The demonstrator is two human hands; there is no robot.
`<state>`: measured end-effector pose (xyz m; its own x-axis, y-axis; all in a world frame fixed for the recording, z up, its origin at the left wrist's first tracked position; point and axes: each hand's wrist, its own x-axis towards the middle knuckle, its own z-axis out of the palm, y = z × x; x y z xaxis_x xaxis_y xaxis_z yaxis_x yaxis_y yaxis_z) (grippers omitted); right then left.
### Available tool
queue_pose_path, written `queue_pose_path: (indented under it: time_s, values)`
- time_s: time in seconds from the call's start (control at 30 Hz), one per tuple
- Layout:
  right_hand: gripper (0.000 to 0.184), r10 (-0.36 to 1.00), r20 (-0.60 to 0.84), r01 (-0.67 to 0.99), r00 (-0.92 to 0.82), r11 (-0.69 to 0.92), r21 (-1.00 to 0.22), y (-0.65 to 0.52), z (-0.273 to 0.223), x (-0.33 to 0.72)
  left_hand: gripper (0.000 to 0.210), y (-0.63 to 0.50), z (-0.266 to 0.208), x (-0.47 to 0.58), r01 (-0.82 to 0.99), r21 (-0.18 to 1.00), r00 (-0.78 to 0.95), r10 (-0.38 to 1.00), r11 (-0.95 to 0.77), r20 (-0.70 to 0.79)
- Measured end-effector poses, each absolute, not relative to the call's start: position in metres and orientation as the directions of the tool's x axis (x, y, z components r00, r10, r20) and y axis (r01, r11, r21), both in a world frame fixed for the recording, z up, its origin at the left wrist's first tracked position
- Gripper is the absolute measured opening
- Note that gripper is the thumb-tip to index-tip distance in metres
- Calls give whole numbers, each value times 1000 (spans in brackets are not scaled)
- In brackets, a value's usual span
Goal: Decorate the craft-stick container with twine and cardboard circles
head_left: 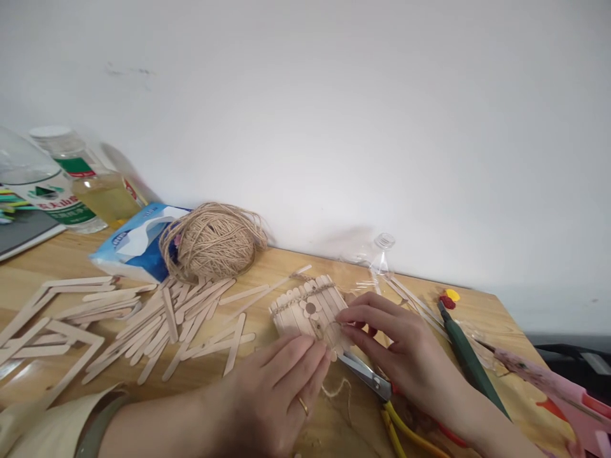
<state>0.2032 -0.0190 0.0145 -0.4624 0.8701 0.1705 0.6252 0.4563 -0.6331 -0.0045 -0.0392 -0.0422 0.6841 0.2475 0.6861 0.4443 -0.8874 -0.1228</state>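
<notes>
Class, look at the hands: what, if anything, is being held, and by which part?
Both hands are on the wooden-stick panel: the left hand at its near edge, the right hand at its right side. Whether either grips it cannot be told.

Behind the table [506, 331] — pale wood with visible grain — rises a greyish-white wall [334, 127]. The light on it is soft, brightest above the table's middle. Faint smudges [140, 70] mark it above the table's left part; something black [570, 353] sits beyond the table's right end.
</notes>
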Motion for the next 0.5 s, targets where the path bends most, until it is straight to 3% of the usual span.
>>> queue_pose_path:
  time_s: [0.3,0.5]
  values:
    - [15,819,242,604,-521,553,-574,-16,9,199,26,-38,-41,-8,402,-43,604,230,-915,763]
    - [14,835,215,633,-506,529,-565,-18,9,199,24,-38,-42,-12,377,-11,602,236,-926,763]
